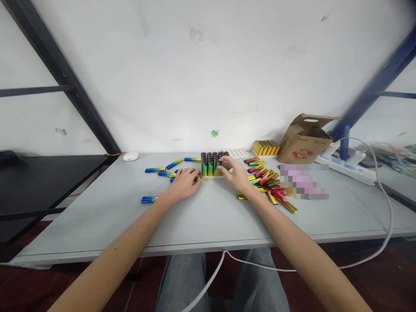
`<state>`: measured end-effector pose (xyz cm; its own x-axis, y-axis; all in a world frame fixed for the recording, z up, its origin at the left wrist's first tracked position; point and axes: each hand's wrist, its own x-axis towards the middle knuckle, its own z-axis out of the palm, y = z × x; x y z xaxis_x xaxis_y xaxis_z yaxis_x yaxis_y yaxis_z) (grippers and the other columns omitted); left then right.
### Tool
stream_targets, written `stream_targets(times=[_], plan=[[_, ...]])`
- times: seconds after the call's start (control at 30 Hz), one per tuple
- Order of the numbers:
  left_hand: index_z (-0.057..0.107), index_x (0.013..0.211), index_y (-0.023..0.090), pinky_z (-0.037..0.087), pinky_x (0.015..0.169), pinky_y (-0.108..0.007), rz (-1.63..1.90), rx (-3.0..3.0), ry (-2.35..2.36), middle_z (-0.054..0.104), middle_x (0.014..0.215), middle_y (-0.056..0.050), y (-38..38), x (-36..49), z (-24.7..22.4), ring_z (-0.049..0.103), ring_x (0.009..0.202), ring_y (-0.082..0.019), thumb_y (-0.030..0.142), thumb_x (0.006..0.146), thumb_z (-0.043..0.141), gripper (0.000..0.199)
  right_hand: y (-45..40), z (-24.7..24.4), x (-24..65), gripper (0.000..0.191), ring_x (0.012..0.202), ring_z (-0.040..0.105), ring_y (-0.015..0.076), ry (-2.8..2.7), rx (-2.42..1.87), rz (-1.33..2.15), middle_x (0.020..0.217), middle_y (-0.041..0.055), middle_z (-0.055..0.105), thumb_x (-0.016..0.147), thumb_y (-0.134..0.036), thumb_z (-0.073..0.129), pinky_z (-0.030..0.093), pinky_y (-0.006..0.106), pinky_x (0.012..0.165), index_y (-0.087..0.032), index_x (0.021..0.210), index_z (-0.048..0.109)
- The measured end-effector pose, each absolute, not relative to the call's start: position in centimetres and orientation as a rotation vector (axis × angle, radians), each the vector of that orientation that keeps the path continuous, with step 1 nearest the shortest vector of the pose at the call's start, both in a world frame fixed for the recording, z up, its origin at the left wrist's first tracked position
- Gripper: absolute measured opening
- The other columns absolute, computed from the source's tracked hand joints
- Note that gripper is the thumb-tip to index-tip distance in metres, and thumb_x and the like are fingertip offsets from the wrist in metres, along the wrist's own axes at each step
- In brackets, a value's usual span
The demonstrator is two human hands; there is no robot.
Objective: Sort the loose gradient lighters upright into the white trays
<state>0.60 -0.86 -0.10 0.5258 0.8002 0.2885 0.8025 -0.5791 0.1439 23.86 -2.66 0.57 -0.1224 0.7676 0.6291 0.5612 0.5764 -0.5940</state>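
Observation:
Shiny metallic lighters with black tops point(209, 168) stand upright in rows in a white tray point(212, 177) at the table's middle. My left hand point(184, 183) rests by the tray's left end, its fingers curled over a lighter point(196, 178) whose gold end shows beneath them. At the tray's right end is my right hand point(236, 173); its thumb and forefinger pinch the top of a green-gold lighter, mostly hidden by the fingers. Several blue-gold lighters point(155, 170) lie left of the tray. Red, green and gold lighters point(268, 177) lie in a loose heap on the right.
Behind the heap stand a full tray of yellow lighters point(266, 148) and a white tray with holes point(237, 153). An opened cardboard box point(303, 141) and a white power strip point(349, 169) are at right. A white cable point(390, 208) hangs over the table's front edge.

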Motion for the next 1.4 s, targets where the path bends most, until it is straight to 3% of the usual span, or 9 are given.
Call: stream_targets(times=[0.1, 0.23, 0.5, 0.7, 0.9, 1.03, 1.13, 1.2, 1.4], plan=[[0.069, 0.103, 0.022, 0.045, 0.094, -0.039, -0.558, -2.738, -1.618, 0.069, 0.111, -0.008, -0.1, 1.0, 1.2, 0.062, 0.105, -0.028, 0.035, 0.088, 0.048, 0.029, -2.6, 0.4, 23.7, 0.021, 0.090, 0.067, 0.0208, -1.815, -1.104, 0.242, 0.097, 0.0042, 0.070, 0.091, -0.032, 0.055, 0.052, 0.033, 0.078, -0.025, 0.110, 0.058], [0.071, 0.099, 0.022, 0.049, 0.078, -0.032, -0.844, -2.553, -1.916, 0.073, 0.102, -0.005, 1.2, 1.6, 2.2, 0.065, 0.096, -0.026, 0.030, 0.090, 0.040, 0.034, -2.7, 0.4, 23.7, 0.021, 0.087, 0.067, 0.0208, -1.834, -1.131, 0.241, 0.096, 0.0038, 0.070, 0.092, -0.032, 0.053, 0.051, 0.034, 0.078, -0.025, 0.112, 0.058], [0.069, 0.090, 0.019, 0.048, 0.087, -0.036, -0.907, -2.619, -1.562, 0.071, 0.098, -0.008, 1.9, 1.9, 0.1, 0.062, 0.097, -0.026, 0.027, 0.090, 0.043, 0.027, -2.9, 0.5, 23.5, 0.023, 0.080, 0.064, 0.0196, -1.860, -1.156, 0.140, 0.098, 0.0044, 0.070, 0.094, -0.031, 0.050, 0.051, 0.033, 0.075, -0.025, 0.114, 0.060], [0.066, 0.081, 0.020, 0.049, 0.083, -0.037, -0.899, -2.636, -1.526, 0.069, 0.089, -0.007, 1.5, 1.8, 0.0, 0.062, 0.090, -0.025, 0.026, 0.092, 0.038, 0.031, -2.9, 0.7, 23.5, 0.024, 0.108, 0.057, 0.0244, -1.890, -1.145, -0.216, 0.118, 0.0108, 0.061, 0.094, -0.029, 0.051, 0.047, 0.040, 0.095, -0.023, 0.110, 0.068], [0.069, 0.092, 0.019, 0.048, 0.092, -0.039, -0.909, -2.646, -1.561, 0.069, 0.104, -0.008, 1.8, 1.6, -0.5, 0.060, 0.103, -0.026, 0.014, 0.083, 0.041, 0.029, -3.0, 1.4, 23.9, 0.027, 0.128, 0.045, 0.0299, -1.952, -1.147, -0.260, 0.136, 0.0117, 0.050, 0.092, -0.029, 0.052, 0.038, 0.049, 0.107, -0.025, 0.113, 0.069], [0.069, 0.096, 0.019, 0.047, 0.097, -0.040, -0.916, -2.665, -1.591, 0.069, 0.109, -0.008, 2.1, 1.4, -0.6, 0.059, 0.108, -0.026, 0.012, 0.082, 0.041, 0.032, -3.8, 3.0, 25.0, 0.026, 0.115, 0.055, 0.0274, -1.831, -1.104, -0.128, 0.121, 0.0118, 0.061, 0.092, -0.030, 0.050, 0.044, 0.045, 0.100, -0.023, 0.111, 0.066], [0.069, 0.097, 0.019, 0.046, 0.099, -0.039, -0.934, -2.660, -1.636, 0.069, 0.109, -0.008, 2.3, 1.3, -0.6, 0.059, 0.109, -0.025, 0.013, 0.082, 0.041, 0.032, -5.1, 4.9, 27.1, 0.020, 0.079, 0.061, 0.0207, -1.877, -1.150, 0.071, 0.091, 0.0065, 0.068, 0.092, -0.032, 0.051, 0.050, 0.035, 0.075, -0.021, 0.095, 0.067], [0.069, 0.097, 0.018, 0.046, 0.100, -0.040, -0.937, -2.660, -1.646, 0.069, 0.109, -0.008, 2.3, 1.4, -0.5, 0.059, 0.109, -0.025, 0.013, 0.082, 0.042, 0.032, -6.2, 5.9, 28.8, 0.017, 0.068, 0.058, 0.0180, -2.109, -1.226, 0.265, 0.086, 0.0034, 0.070, 0.088, -0.035, 0.057, 0.047, 0.032, 0.065, -0.023, 0.088, 0.068], [0.069, 0.094, 0.019, 0.047, 0.097, -0.040, -0.905, -2.655, -1.595, 0.069, 0.107, -0.008, 2.1, 1.6, -0.3, 0.060, 0.107, -0.027, 0.012, 0.082, 0.042, 0.031, -7.4, 5.5, 32.5, 0.017, 0.093, 0.063, 0.0261, -2.418, -1.386, 0.294, 0.103, 0.0062, 0.069, 0.078, -0.036, 0.068, 0.048, 0.038, 0.080, -0.025, 0.090, 0.074]])
